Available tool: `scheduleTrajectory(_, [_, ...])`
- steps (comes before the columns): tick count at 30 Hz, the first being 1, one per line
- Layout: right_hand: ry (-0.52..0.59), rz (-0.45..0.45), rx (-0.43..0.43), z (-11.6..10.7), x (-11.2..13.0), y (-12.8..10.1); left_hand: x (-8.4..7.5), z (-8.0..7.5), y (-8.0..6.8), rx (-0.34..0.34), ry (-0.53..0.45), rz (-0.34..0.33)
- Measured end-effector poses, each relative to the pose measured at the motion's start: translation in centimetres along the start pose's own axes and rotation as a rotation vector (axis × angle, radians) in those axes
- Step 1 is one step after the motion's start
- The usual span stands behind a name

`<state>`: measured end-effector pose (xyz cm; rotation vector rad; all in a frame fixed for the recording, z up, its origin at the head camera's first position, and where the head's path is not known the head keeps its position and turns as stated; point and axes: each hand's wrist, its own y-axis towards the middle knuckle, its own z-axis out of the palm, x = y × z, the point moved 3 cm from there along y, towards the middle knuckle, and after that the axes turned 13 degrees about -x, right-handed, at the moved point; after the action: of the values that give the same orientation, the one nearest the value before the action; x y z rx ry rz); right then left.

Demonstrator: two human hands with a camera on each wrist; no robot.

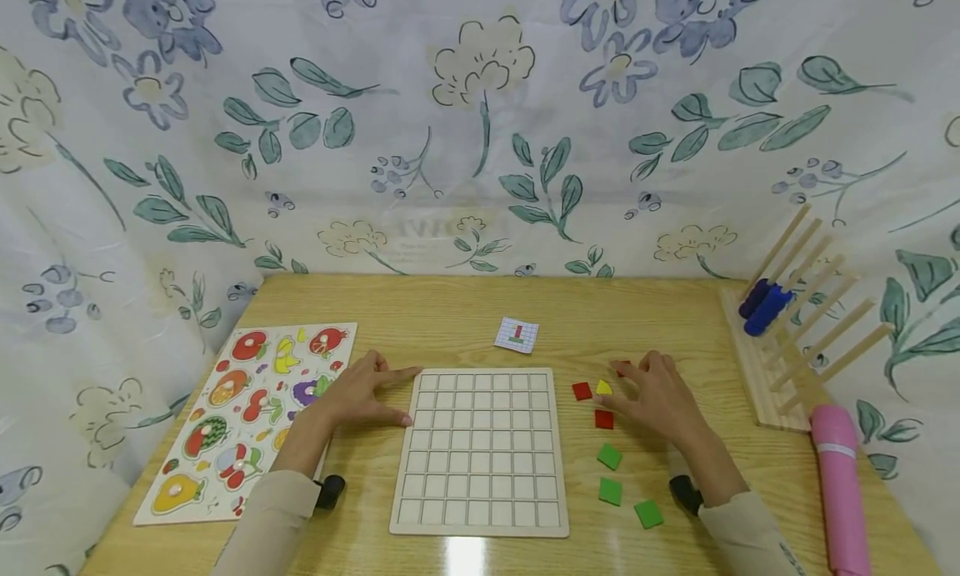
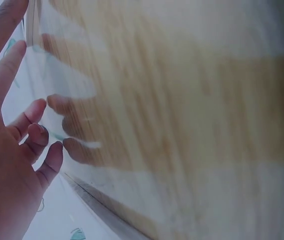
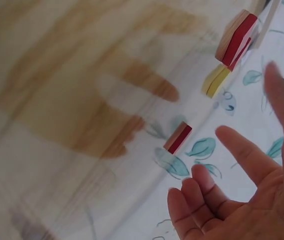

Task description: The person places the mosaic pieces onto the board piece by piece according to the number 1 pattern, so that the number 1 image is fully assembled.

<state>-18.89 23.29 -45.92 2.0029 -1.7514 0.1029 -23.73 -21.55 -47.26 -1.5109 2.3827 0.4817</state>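
Note:
A pale wooden grid board (image 1: 480, 531) lies on the table in the head view. My left hand (image 1: 366, 397) is at its left edge, thumb and index finger stretched out to the rim. To the board's right, my right hand (image 1: 651, 397) hovers with thumb and index finger spread near a yellow piece (image 1: 603, 387). Around that piece are red tiles: one on its left (image 1: 582, 391), one below (image 1: 603, 419), and one partly hidden behind the index finger (image 1: 621, 367). In the right wrist view, a gap separates the fingers from a red tile (image 3: 179, 137).
Several green tiles (image 1: 611, 491) lie nearer the front. Behind the board is a pattern card (image 1: 517, 335). A fruit puzzle board (image 1: 247, 409) sits left; a wooden peg rack (image 1: 757, 376) with blue pieces and a pink roll (image 1: 842, 493) stand right. A floral cloth (image 1: 480, 142) hangs behind.

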Motion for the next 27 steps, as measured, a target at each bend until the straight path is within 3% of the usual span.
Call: scheduleTrajectory(27, [0.057,-0.126,0.125,0.5,0.4,1.3,0.4,0.3,-0.2,-0.014,-0.05,-0.011])
